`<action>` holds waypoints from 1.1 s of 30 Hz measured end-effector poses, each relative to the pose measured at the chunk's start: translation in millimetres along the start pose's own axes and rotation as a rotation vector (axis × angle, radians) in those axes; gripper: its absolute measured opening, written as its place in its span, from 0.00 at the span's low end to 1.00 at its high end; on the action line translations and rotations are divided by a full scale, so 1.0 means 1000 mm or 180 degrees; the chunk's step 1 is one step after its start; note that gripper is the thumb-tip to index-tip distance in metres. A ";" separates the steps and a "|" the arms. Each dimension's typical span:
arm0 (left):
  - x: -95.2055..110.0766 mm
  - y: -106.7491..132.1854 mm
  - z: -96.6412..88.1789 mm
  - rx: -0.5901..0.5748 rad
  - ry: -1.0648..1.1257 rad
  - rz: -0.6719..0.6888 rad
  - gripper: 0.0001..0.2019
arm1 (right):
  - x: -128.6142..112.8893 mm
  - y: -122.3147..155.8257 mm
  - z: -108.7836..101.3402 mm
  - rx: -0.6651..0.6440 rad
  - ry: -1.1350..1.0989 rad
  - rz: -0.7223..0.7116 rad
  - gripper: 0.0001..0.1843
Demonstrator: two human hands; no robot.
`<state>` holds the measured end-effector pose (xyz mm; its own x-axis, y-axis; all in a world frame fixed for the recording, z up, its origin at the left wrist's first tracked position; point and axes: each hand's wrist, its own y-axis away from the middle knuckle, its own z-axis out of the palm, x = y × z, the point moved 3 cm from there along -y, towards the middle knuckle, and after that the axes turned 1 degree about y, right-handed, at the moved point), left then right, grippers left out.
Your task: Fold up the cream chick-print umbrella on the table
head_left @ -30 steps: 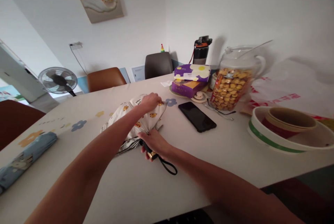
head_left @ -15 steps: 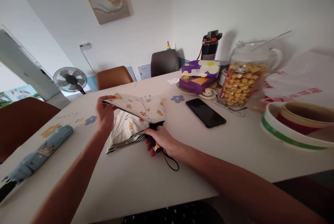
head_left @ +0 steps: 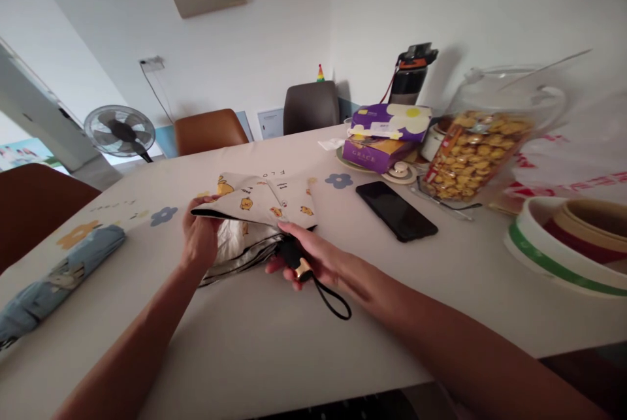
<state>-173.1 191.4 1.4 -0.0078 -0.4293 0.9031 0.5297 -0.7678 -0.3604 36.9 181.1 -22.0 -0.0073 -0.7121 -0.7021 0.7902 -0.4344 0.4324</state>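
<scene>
A white folding umbrella [head_left: 259,201] with small yellow animal prints lies collapsed on the table, its canopy loose in folds with black edges. My left hand [head_left: 200,234] pinches the far left edge of one canopy panel and holds it raised above the layers beneath. Around the black handle with its gold band and black wrist loop, my right hand [head_left: 308,253] is closed, its thumb resting on the canopy cloth. To the left, a blue folded umbrella [head_left: 68,273] lies apart from both hands.
Right of the hands lies a black phone [head_left: 396,211], with glasses [head_left: 448,204] beyond it. Farther back are purple tissue packs [head_left: 382,139], a black bottle [head_left: 411,77] and a jar of yellow snacks [head_left: 482,145]. Stacked bowls [head_left: 539,250] stand at the right edge.
My right thumb has moved up onto the canopy cloth. The panel in my left hand lies more spread over the folds and handle top. The view has shifted slightly.
</scene>
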 end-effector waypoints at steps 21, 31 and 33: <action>0.017 -0.017 -0.038 0.0522 -0.1782 0.1319 0.11 | -0.005 0.006 0.002 0.0665 0.0510 -0.0511 0.17; 0.030 0.023 0.029 -0.0658 -0.2231 0.1503 0.11 | 0.007 -0.003 0.002 0.0909 0.1044 -0.0314 0.13; 0.036 0.031 0.056 -0.1288 -0.2481 0.1716 0.11 | 0.010 -0.004 0.006 0.0971 0.1371 -0.0326 0.13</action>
<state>-109.7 179.2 35.4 0.7750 -0.4471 0.4467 -0.0264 -0.7291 -0.6839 30.5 172.7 -27.0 0.2277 -0.3947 -0.8901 0.5843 -0.6759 0.4492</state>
